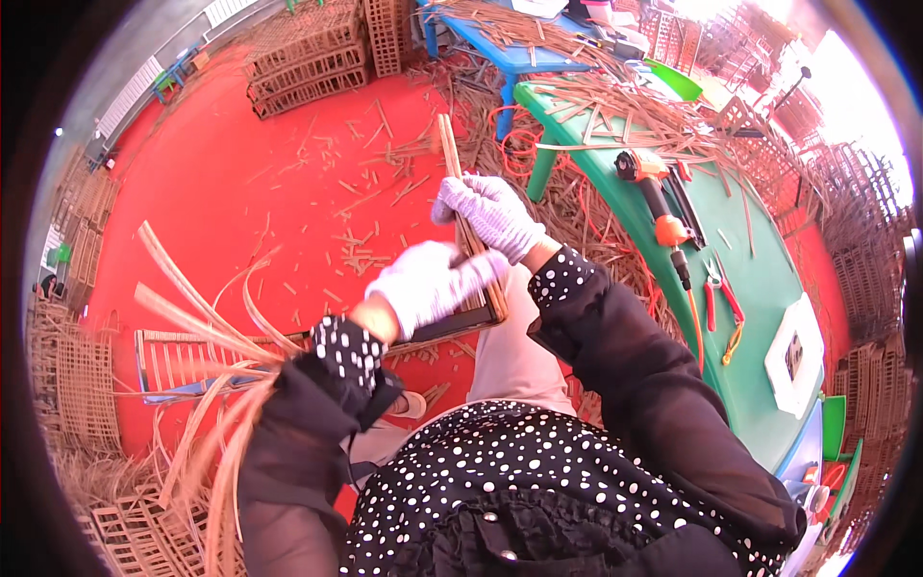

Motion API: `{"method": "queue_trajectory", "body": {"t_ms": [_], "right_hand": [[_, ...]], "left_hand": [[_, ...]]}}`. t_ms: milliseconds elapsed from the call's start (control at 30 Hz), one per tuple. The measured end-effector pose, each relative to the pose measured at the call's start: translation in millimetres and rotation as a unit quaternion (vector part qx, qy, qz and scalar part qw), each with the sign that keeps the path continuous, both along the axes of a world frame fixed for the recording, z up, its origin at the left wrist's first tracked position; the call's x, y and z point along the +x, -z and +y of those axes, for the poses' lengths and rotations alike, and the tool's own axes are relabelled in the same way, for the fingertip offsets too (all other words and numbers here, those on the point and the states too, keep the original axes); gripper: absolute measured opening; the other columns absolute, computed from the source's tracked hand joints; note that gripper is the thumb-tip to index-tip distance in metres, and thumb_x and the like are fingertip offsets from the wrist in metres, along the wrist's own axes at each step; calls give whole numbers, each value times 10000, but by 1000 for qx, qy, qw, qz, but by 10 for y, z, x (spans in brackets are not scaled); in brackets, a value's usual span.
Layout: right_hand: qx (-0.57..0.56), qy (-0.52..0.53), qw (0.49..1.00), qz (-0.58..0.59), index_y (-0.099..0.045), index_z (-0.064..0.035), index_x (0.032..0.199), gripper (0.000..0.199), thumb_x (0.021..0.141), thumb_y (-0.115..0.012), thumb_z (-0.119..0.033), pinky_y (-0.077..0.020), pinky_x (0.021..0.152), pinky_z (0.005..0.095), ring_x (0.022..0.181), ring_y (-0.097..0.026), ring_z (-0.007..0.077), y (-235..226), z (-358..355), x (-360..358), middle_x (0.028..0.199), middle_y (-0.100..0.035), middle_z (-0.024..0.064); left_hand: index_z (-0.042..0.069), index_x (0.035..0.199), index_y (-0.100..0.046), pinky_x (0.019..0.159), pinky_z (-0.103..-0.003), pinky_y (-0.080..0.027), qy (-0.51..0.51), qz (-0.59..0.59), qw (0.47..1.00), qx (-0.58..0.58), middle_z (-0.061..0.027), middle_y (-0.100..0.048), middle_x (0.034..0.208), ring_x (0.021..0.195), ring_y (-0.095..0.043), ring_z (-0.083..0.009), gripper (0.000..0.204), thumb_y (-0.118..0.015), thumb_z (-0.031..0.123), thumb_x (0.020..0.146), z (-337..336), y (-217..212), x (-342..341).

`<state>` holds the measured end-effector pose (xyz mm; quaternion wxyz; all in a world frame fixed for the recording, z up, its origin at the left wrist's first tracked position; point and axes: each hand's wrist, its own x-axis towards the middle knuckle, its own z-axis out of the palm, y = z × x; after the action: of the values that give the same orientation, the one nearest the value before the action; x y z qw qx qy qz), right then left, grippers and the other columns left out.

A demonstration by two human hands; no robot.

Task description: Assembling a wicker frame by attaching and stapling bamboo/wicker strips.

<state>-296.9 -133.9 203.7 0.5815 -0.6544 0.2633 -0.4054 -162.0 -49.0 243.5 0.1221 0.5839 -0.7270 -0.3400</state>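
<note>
Both of my hands wear white-lilac gloves and are at a narrow frame of brown wooden strips over my lap. My right hand is closed round the upright strips, a little below their far ends. Lower down, my left hand closes over the same frame's side, with its fingers pointing right. Part of the frame is hidden under the gloves. Near my knees the frame has a dark-edged corner. Long pale, flexible strips fan out beside my left forearm.
On the green table at right lie an orange-black air nailer with its hose, red-handled pliers, a white tray and loose strips. Wood scraps litter the red floor. Slatted crates are stacked at the back left.
</note>
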Motion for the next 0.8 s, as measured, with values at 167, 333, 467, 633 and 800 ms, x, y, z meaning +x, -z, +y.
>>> {"method": "queue_trajectory", "body": {"t_ms": [167, 333, 467, 633, 800], "right_hand": [[77, -5, 997, 12, -645, -2, 810, 347, 920, -517, -305, -477, 726, 304, 738, -593, 139, -26, -27, -48, 768, -641, 59], [121, -20, 991, 58, -667, 1, 849, 348, 917, -525, -310, -477, 759, 296, 766, -607, 159, -134, -36, -103, 780, -656, 71], [39, 144, 983, -111, -611, -9, 1043, 298, 898, -549, -262, -468, 787, 302, 872, -576, 150, 82, 164, -294, 1011, -621, 90], [-180, 226, 933, 216, -539, -18, 1006, 526, 631, -822, -255, -490, 750, 332, 863, -596, 232, 68, 1184, -615, 925, -585, 126], [-220, 321, 905, 174, -553, -34, 899, 368, 662, -790, -189, -475, 669, 355, 728, -583, 277, 220, 1387, -361, 766, -579, 107]], "left_hand": [[23, 894, -598, 417, -260, -468, -18, 233, 953, 192, -52, -567, 601, 479, -585, -153, 586, -594, 596, 773, -274, 98, -20], [-19, 872, -582, 372, -249, -464, -22, 348, 919, 186, -76, -559, 533, 406, -557, -163, 554, -623, 526, 782, -332, 225, -34], [-20, 731, -605, 370, -250, -465, -49, 346, 914, 204, -90, -567, 506, 383, -552, -167, 526, -615, 501, 794, -373, 248, -58], [-24, 707, -617, 359, -259, -466, -66, 357, 907, 215, -92, -570, 508, 375, -543, -159, 497, -621, 463, 803, -412, 297, 0], [-15, 764, -618, 344, -259, -463, -71, 395, 888, 223, -69, -562, 529, 388, -543, -146, 446, -632, 428, 811, -427, 285, -19]]}}
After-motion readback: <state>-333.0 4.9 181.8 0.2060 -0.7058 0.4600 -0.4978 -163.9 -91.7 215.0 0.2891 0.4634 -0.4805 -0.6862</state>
